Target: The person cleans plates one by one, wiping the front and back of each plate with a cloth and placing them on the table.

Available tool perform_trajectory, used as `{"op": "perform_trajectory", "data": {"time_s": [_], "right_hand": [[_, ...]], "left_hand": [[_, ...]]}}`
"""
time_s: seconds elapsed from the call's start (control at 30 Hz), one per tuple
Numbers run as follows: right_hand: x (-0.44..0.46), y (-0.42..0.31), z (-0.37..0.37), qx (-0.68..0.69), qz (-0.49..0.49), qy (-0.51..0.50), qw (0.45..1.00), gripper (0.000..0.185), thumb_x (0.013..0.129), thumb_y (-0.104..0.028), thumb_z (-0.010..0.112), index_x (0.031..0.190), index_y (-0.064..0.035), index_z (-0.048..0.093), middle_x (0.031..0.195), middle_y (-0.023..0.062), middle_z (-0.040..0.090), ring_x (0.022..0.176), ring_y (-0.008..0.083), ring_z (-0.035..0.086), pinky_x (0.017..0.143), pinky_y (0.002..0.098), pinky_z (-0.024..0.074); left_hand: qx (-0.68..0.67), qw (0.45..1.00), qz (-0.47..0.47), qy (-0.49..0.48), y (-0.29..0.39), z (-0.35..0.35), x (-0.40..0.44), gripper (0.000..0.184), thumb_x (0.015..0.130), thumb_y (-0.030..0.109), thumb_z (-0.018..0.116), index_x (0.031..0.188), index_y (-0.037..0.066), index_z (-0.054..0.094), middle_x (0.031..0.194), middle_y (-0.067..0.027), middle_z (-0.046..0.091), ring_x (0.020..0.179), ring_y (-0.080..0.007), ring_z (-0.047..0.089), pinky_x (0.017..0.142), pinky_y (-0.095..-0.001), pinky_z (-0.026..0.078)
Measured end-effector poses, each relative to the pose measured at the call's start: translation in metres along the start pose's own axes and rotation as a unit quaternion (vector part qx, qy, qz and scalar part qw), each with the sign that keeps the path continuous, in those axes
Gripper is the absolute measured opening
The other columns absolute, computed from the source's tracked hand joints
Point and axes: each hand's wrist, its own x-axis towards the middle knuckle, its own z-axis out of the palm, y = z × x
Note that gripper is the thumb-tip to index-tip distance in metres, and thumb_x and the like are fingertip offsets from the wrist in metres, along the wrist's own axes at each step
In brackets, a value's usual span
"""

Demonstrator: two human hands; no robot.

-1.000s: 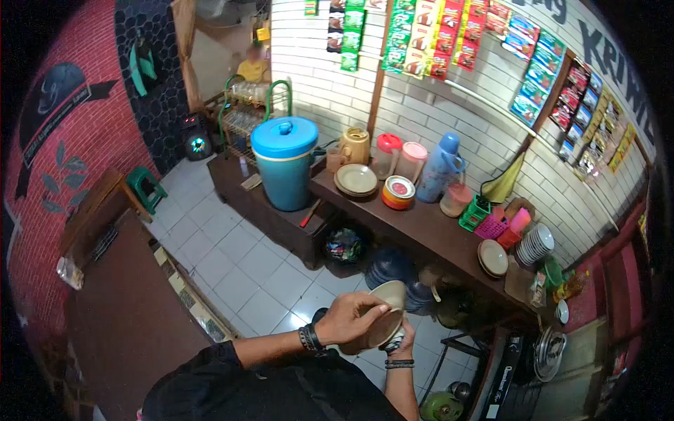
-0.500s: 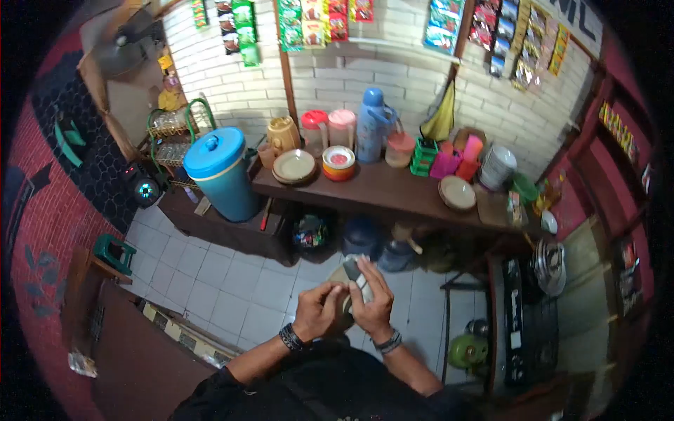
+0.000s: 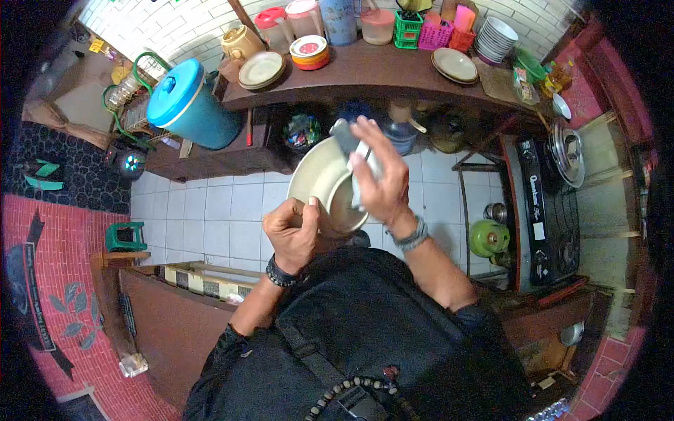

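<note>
My left hand (image 3: 293, 231) is closed on the near-left rim of a cream plate (image 3: 309, 174), thumb on top. The plate is tilted in front of my chest, its inner face partly visible. A grey and white cloth (image 3: 344, 139) is in my right hand (image 3: 382, 184), which presses it around the plate's right edge. Motion slightly blurs the right fingers. The hand and cloth hide that side of the plate.
A brown counter (image 3: 393, 67) runs ahead with stacked plates (image 3: 455, 65), bowls (image 3: 497, 38) and pitchers (image 3: 272, 28). A blue drum (image 3: 193, 105) stands left. To the right are a gas stove (image 3: 540, 210) and a green gas cylinder (image 3: 489, 238).
My view has tipped downward, so the counter sits higher in the frame. The plate shows more of its face. My right hand and the cloth remain at its right side.
</note>
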Motion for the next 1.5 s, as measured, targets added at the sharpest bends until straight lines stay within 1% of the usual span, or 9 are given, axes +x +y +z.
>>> {"op": "perform_trajectory", "data": {"time_s": [0.07, 0.23, 0.37, 0.57, 0.8, 1.03, 1.3, 1.37, 1.5], "right_hand": [[-0.001, 0.006, 0.005, 0.049, 0.07, -0.001, 0.996, 0.041, 0.09, -0.012, 0.067, 0.129, 0.0007, 0.069, 0.14, 0.0248, 0.063, 0.135, 0.0403, 0.057, 0.115, 0.046, 0.0434], [-0.014, -0.039, 0.018, 0.015, -0.141, -0.086, 0.986, 0.036, 0.082, -0.009, 0.072, 0.118, -0.0035, 0.072, 0.122, 0.0194, 0.072, 0.118, 0.0404, 0.067, 0.105, 0.047, 0.051], [0.008, 0.01, 0.007, 0.026, 0.039, -0.014, 0.999, 0.033, 0.084, -0.005, 0.069, 0.117, -0.0004, 0.073, 0.122, 0.0207, 0.072, 0.114, 0.0385, 0.069, 0.103, 0.0473, 0.0522], [-0.004, -0.03, -0.007, -0.052, -0.169, -0.172, 0.969, 0.038, 0.083, -0.002, 0.072, 0.12, -0.0049, 0.074, 0.123, 0.0158, 0.073, 0.116, 0.0337, 0.068, 0.104, 0.0446, 0.0493], [0.018, 0.019, -0.048, 0.147, 0.127, -0.193, 0.962, 0.032, 0.094, -0.008, 0.069, 0.125, -0.0004, 0.072, 0.129, 0.0138, 0.072, 0.127, 0.0255, 0.063, 0.112, 0.04, 0.0451], [0.015, 0.018, -0.054, 0.123, 0.107, -0.199, 0.966, 0.037, 0.087, -0.007, 0.075, 0.124, -0.0051, 0.074, 0.137, 0.0184, 0.067, 0.127, 0.0289, 0.064, 0.109, 0.041, 0.0483], [0.01, -0.012, -0.026, 0.023, -0.1, -0.27, 0.957, 0.035, 0.086, -0.004, 0.074, 0.121, -0.0067, 0.076, 0.134, 0.0196, 0.068, 0.126, 0.0326, 0.065, 0.106, 0.042, 0.0512], [0.018, 0.013, -0.035, -0.005, -0.013, -0.208, 0.978, 0.036, 0.083, -0.004, 0.075, 0.12, -0.0069, 0.076, 0.126, 0.0204, 0.072, 0.115, 0.0366, 0.07, 0.101, 0.0424, 0.0559], [0.03, 0.023, -0.049, 0.105, 0.176, -0.26, 0.943, 0.031, 0.089, -0.008, 0.074, 0.12, -0.0036, 0.075, 0.114, 0.0113, 0.077, 0.101, 0.0182, 0.071, 0.093, 0.0339, 0.0558]], "left_hand": [[-0.023, 0.999, -0.025, 0.004, -0.008, 0.006, -0.003, 0.037, 0.095, 0.005, 0.071, 0.063, 0.003, 0.052, 0.057, 0.0047, 0.049, 0.056, -0.0022, 0.041, 0.048, -0.0248, 0.032], [-0.036, 0.999, 0.016, -0.015, -0.013, 0.003, -0.004, 0.039, 0.093, 0.004, 0.072, 0.062, 0.004, 0.048, 0.056, 0.0051, 0.045, 0.055, -0.0026, 0.038, 0.047, -0.0255, 0.029], [0.018, 1.0, 0.004, -0.013, -0.014, 0.001, -0.006, 0.038, 0.092, 0.004, 0.07, 0.062, 0.003, 0.047, 0.054, 0.0004, 0.042, 0.051, -0.0058, 0.037, 0.046, -0.0284, 0.03], [-0.006, 0.997, -0.035, -0.073, -0.008, -0.003, -0.004, 0.038, 0.092, 0.002, 0.07, 0.062, 0.003, 0.047, 0.055, 0.001, 0.043, 0.053, -0.0053, 0.037, 0.048, -0.0282, 0.031], [-0.116, 0.978, -0.147, -0.087, -0.025, -0.021, -0.001, 0.04, 0.092, 0.001, 0.069, 0.06, 0.005, 0.046, 0.059, 0.0057, 0.046, 0.059, -0.0027, 0.037, 0.051, -0.026, 0.029], [-0.144, 0.972, -0.155, -0.105, -0.024, -0.016, 0.001, 0.038, 0.091, 0.001, 0.069, 0.06, 0.005, 0.049, 0.059, 0.0055, 0.048, 0.059, -0.0027, 0.037, 0.052, -0.0262, 0.029], [-0.08, 0.98, -0.084, -0.163, -0.017, -0.009, -0.004, 0.035, 0.092, 0.003, 0.069, 0.061, 0.002, 0.052, 0.057, 0.0007, 0.051, 0.054, -0.0045, 0.043, 0.049, -0.0274, 0.034], [-0.075, 0.982, -0.081, -0.155, -0.014, -0.01, -0.002, 0.035, 0.092, 0.002, 0.069, 0.061, 0.001, 0.052, 0.056, -0.0005, 0.051, 0.052, -0.0055, 0.043, 0.049, -0.0277, 0.034], [-0.101, 0.975, -0.094, -0.177, -0.016, -0.011, 0.004, 0.036, 0.092, 0.002, 0.068, 0.06, 0.001, 0.051, 0.056, -0.0003, 0.051, 0.052, -0.0055, 0.042, 0.049, -0.0285, 0.033]]}}
